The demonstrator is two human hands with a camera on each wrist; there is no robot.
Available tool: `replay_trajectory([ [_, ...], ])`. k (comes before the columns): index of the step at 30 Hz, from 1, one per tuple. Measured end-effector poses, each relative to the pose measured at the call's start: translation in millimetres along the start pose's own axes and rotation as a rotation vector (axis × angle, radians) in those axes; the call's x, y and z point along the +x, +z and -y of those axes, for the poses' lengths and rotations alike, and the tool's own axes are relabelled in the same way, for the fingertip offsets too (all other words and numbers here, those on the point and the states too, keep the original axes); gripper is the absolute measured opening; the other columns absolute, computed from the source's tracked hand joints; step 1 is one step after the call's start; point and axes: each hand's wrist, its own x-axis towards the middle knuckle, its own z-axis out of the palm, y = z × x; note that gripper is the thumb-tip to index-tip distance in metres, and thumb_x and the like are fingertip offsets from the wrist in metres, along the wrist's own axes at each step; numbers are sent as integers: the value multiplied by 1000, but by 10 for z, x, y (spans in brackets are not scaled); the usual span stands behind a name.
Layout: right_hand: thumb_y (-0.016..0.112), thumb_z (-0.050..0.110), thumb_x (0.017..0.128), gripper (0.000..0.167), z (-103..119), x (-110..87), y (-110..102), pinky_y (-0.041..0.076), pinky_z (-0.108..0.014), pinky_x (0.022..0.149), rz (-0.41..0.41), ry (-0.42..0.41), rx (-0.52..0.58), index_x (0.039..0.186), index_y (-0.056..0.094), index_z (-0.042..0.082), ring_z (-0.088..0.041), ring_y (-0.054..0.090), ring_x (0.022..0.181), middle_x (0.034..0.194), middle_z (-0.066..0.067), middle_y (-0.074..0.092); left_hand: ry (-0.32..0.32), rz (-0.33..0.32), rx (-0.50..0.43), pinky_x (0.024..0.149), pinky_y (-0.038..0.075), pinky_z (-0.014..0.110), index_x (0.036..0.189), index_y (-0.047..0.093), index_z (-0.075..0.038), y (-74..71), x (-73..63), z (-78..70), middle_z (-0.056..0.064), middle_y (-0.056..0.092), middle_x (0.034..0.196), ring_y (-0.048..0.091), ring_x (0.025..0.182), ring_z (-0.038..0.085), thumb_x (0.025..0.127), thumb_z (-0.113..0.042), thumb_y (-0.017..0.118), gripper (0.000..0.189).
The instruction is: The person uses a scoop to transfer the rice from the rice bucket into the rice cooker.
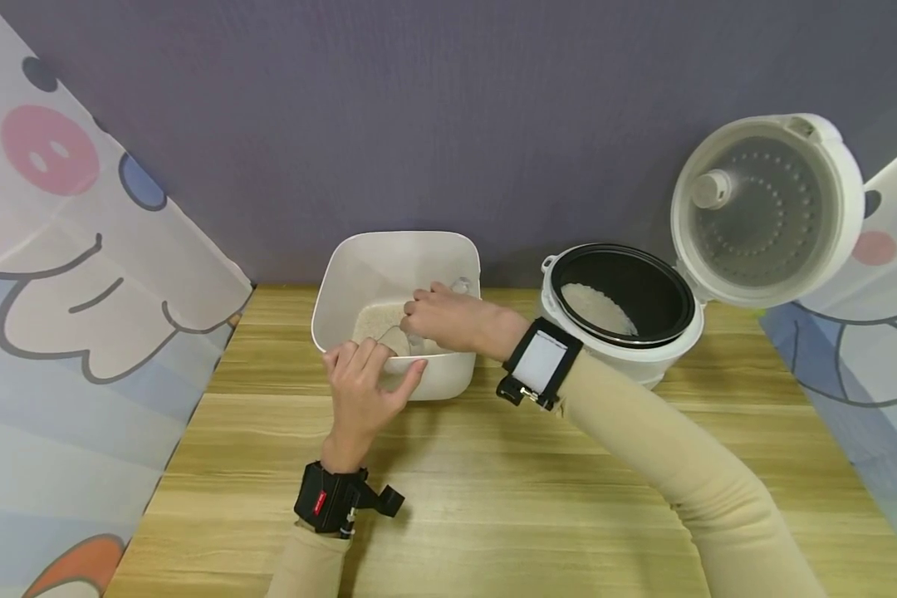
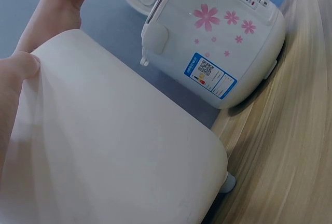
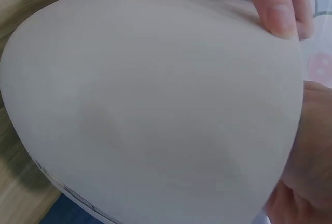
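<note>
A white rice bin (image 1: 448, 380) holds loose rice (image 1: 377, 320). My left hand (image 1: 360, 389) grips its front rim, fingers over the edge and thumb on the outer wall; the left wrist view shows that thumb against the bin (image 2: 119, 130). Inside the bin my right hand (image 1: 452, 320) holds a clear scoop (image 1: 396, 341), whose cup is low near the front wall with rice in it. A clear rounded end (image 1: 461, 285) shows beyond the knuckles. In the right wrist view the bin wall (image 3: 155, 94) hides the scoop and most of the right hand.
Right of the bin stands a white rice cooker (image 1: 631, 359), its lid (image 1: 770, 212) raised. Rice (image 1: 598, 309) lies in its black inner pot (image 1: 658, 286). Behind both rises a grey wall (image 1: 419, 124); printed cloths hang at the sides of the wooden table (image 1: 456, 498).
</note>
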Motion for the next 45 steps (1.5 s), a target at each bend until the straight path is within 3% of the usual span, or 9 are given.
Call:
replay_trajectory([
  [11,68,-12,87,34,-14,-70,-76,49,-40,86,-32,-1,72,112,73,12,-27,64,101,108,-5,70,-2,1,-3,76,29,45,73,51,-5,6,3,-1,5,49,67,40,65,28,97,-48,65,51],
  [24,68,-4,92,26,28,-204,-79,50,-41,85,-111,43,53,112,71,13,-28,64,99,105,-5,70,-3,-3,-7,75,28,44,73,50,-6,4,-12,-4,4,48,68,39,65,27,96,-48,65,50],
  [32,68,10,98,24,35,-312,-24,51,-41,88,-167,88,66,122,69,13,-26,64,104,111,-4,71,-3,-5,-7,75,28,44,74,51,-5,5,1,0,5,48,68,39,65,27,96,-48,65,51],
  [45,67,9,99,32,127,-462,16,53,-44,93,-279,165,116,131,67,8,-30,67,110,119,-9,71,-1,-9,-9,77,28,45,73,50,-5,9,3,5,5,47,67,39,65,28,96,-47,66,50],
])
